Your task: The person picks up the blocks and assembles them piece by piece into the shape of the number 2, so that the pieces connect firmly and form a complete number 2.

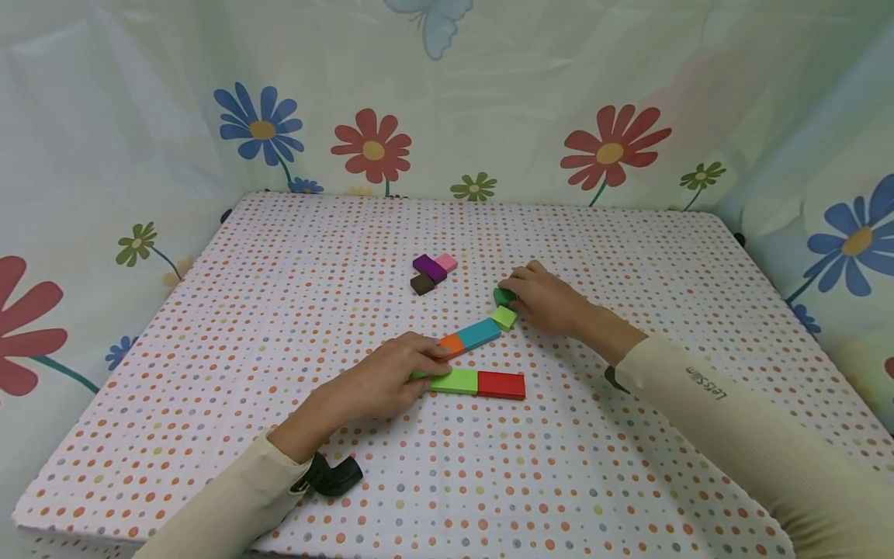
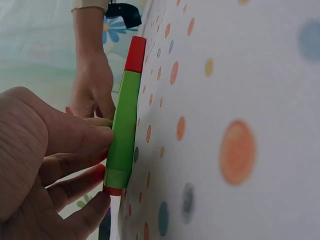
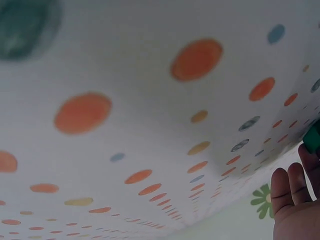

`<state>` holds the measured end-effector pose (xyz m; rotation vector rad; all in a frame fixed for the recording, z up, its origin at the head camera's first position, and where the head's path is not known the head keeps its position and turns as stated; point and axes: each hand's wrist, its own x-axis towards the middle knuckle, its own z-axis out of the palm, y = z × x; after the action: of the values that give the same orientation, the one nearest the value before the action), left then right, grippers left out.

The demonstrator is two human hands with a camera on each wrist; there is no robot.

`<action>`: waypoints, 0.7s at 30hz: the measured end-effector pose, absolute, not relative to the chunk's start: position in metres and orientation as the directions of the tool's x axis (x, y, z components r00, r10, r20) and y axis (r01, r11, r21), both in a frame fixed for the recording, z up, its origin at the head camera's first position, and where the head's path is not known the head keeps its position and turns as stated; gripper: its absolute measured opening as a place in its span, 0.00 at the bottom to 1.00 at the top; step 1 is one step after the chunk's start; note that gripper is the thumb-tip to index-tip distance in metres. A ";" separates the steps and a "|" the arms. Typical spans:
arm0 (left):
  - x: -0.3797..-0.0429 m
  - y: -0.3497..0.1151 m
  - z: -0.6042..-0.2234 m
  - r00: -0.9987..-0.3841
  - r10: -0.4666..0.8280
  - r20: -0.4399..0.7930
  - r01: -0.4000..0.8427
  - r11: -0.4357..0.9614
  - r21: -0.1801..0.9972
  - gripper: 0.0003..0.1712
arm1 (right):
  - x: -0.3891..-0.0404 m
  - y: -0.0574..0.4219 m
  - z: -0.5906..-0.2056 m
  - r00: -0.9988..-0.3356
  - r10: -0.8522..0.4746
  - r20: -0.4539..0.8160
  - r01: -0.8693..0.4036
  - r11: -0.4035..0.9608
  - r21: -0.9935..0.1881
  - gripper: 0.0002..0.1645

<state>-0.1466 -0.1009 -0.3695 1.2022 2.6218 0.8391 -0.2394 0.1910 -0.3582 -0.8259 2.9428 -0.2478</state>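
In the head view my left hand (image 1: 391, 375) bends its fingers over the left end of an orange block (image 1: 452, 345), thumb beside it. The orange block meets a blue block (image 1: 480, 333). Just nearer lies a light green block (image 1: 454, 381), end to end with a red block (image 1: 502, 385). The left wrist view shows the thumb right at the edge of the light green block (image 2: 123, 120). My right hand (image 1: 541, 299) pinches a dark green block (image 1: 502, 296), also at the edge of the right wrist view. Below it sits a small lime block (image 1: 504, 317).
Farther back, a purple block (image 1: 429, 268), a pink block (image 1: 446, 262) and a dark brown block (image 1: 422, 284) lie clustered. A dotted cloth (image 1: 279, 310) covers the table; a flowered curtain (image 1: 475, 116) hangs behind and at the sides.
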 end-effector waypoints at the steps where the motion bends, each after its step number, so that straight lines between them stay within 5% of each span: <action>1: -0.146 -0.101 -0.369 -0.672 0.734 0.102 0.656 0.526 0.540 0.17 | -0.239 0.191 -0.358 -0.853 -0.522 -0.027 -0.510 0.842 -0.176 0.22; 21: -0.145 -0.101 -0.367 -0.680 0.727 0.094 0.645 0.532 0.548 0.17 | -0.235 0.191 -0.363 -0.878 -0.479 -0.016 -0.470 0.868 -0.158 0.27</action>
<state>-0.1448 -0.1006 -0.3665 1.1817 2.6195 0.8450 -0.2353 0.1909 -0.3625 -0.7584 2.9834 -0.2305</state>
